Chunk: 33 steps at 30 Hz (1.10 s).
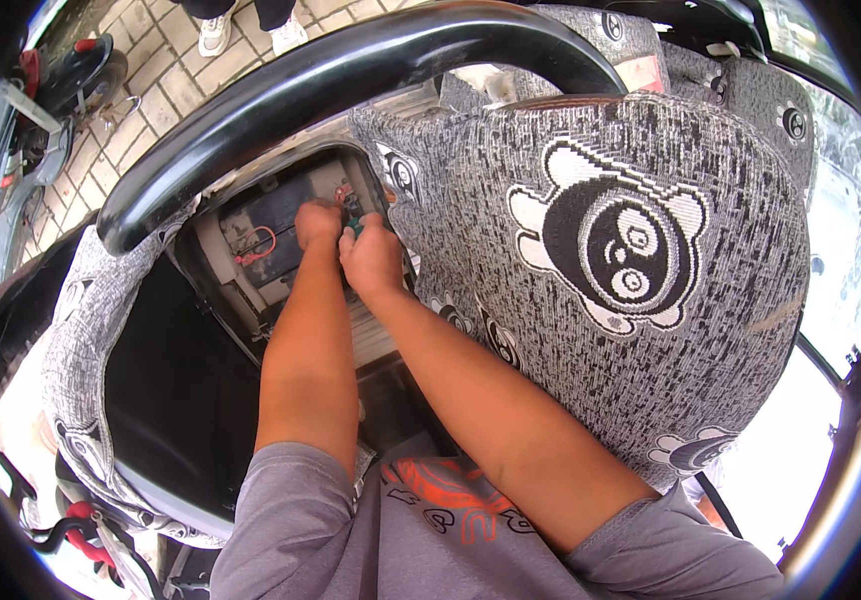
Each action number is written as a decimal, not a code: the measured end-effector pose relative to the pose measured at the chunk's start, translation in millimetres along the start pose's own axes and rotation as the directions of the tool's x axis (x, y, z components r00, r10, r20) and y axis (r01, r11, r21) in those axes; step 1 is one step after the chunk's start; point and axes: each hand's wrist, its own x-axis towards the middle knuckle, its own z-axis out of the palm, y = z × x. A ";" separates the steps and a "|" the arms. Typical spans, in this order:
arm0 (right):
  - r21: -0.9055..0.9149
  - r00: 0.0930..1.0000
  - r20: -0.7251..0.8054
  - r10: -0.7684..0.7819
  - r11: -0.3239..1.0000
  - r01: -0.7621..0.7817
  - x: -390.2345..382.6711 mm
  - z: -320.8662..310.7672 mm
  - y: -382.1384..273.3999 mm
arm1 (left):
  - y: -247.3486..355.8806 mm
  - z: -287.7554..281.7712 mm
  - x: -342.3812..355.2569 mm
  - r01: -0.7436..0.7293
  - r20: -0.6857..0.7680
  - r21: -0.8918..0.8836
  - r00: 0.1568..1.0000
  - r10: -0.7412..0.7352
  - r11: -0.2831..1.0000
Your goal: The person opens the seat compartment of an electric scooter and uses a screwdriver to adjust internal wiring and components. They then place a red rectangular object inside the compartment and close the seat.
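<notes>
Both my hands reach into an open compartment under a raised seat, where dark battery-like blocks lie. A red wire loop sits on the blocks, left of my hands. My left hand is closed over the middle of the compartment, its fingertips hidden. Beside it, near the compartment's right wall, my right hand is closed around a small green handle; the rest of that tool is hidden. Some red wiring shows just beyond the hands.
A thick black curved bar arches over the compartment's far side. At right stands a patterned fabric seat cushion; another covered seat part is at left. A parked two-wheeler and a person's shoes are on the paving beyond.
</notes>
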 end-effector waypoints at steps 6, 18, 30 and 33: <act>0.000 0.999 0.031 0.012 1.000 -0.012 3.1 -1.6 -1.3 | 14.2 -6.0 -1.2 0.007 0.030 -0.041 1.000 -0.006 0.999; -0.041 0.999 0.030 -0.014 0.999 0.016 3.6 -1.0 -0.6 | 19.2 -9.0 8.9 0.125 0.089 -0.040 0.989 -0.121 0.991; 0.025 0.998 -0.033 -0.047 0.999 0.048 -1.0 4.7 6.8 | 8.8 3.6 16.2 0.251 0.074 -0.186 0.968 -0.241 0.950; 0.085 0.989 -0.145 -0.022 0.996 0.035 2.5 11.4 14.9 | 17.0 -1.8 8.6 0.248 0.079 -0.192 0.968 -0.237 0.949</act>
